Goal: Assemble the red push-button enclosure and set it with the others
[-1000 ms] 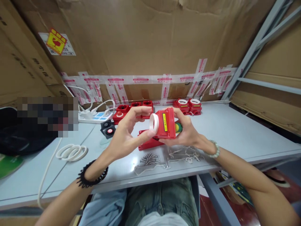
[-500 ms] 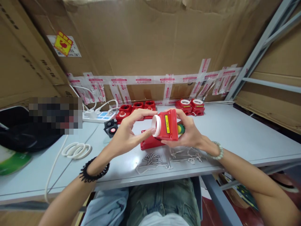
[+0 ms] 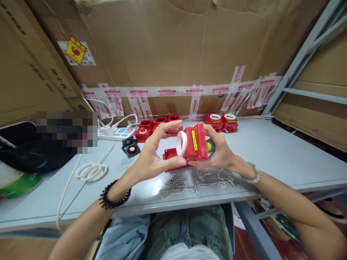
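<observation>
Okay | right hand [image 3: 221, 151] is gripping red housing [image 3: 199, 148], tilted above table [image 3: 271, 144] | left hand [image 3: 152, 155] is curving wide around white ring [image 3: 184, 143] (contact: can't tell) | doing well likely means keeping housing steady, spreading left fingers evenly, not skewing ring

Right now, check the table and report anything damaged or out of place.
Nothing visible looks damaged, including the red box in the right hand. Only the front of the table looks untidy: loose screws lie heaped beside tangled string, near the edge, where they might roll off.
</observation>
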`<state>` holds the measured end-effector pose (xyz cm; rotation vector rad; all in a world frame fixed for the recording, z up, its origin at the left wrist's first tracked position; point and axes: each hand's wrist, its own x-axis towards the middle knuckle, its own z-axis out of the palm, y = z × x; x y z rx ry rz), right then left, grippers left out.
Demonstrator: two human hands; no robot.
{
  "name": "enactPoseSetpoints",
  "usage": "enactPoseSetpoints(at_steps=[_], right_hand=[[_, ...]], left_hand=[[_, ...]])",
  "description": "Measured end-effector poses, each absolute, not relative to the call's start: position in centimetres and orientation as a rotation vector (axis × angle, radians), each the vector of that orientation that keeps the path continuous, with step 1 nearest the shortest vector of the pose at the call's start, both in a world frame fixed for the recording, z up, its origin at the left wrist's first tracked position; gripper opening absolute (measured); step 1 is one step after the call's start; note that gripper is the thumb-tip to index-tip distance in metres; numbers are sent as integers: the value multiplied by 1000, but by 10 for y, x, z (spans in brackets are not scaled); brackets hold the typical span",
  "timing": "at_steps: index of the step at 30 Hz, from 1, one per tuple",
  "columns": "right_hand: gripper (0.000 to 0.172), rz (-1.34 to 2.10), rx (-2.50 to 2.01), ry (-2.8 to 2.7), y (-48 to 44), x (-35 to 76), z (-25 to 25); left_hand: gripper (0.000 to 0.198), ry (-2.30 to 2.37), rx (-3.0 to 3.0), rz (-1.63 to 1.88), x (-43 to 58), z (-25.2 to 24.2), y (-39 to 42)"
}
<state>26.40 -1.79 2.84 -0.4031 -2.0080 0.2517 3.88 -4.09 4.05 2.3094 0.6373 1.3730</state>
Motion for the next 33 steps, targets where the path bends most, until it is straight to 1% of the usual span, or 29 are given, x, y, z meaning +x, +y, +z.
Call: enactPoseSetpoints(at_steps=[2,3,4,6,8,10,13,14,16,17,19,20,23,25,28,29,31,33], right_hand=[[79,227,-416,-2014,-17,265,28],[78,214,-417,-2015,-17,265,28],[78,204,-419,-2012,-17,266,28],[77,197,-418,-1995,-17,266,29],[77,206,-423,-1984,-18,265,30],[78,207,-420,-1987,-18,265,29],[79,190,-424,-2001,-17,266,28],[80,186,-427,-2001,-16,266,27],[80,190,-444,-1998,-16,267,26],[81,189,-444,-1998,-15,267,26],[80,183,-437,-2007,-15,267,25],[80,176,-432,-2016,-15,266,24],[80,158,-418,-2028,-15,266,22],[82,151,-422,-2019,-15,267,22],[83,157,-420,-2004,-15,267,23],[83,160,-413,-2002,-15,267,24],[81,162,-408,-2011,-15,267,23],[80,155,-421,-2023,-14,268,22]], left_hand=[[45,712,2280,1394,39,40,-40],[39,715,2320,1376,38,41,-40],[37,687,2377,1349,37,42,-41],[48,589,2453,1298,36,44,-41],[60,569,2407,1303,36,44,-41],[56,670,2318,1339,37,44,-41],[39,790,2372,1335,38,45,-42],[38,772,2440,1313,38,45,-43],[48,680,2536,1284,37,47,-43],[54,646,2534,1287,37,47,-43],[58,658,2440,1327,37,46,-43],[56,700,2387,1342,37,46,-43],[43,784,2399,1327,35,46,-42],[42,709,2519,1292,34,47,-43],[59,582,2545,1288,33,48,-43],[62,596,2497,1306,34,47,-42],[57,687,2411,1343,35,46,-42],[44,751,2439,1344,35,47,-42]])
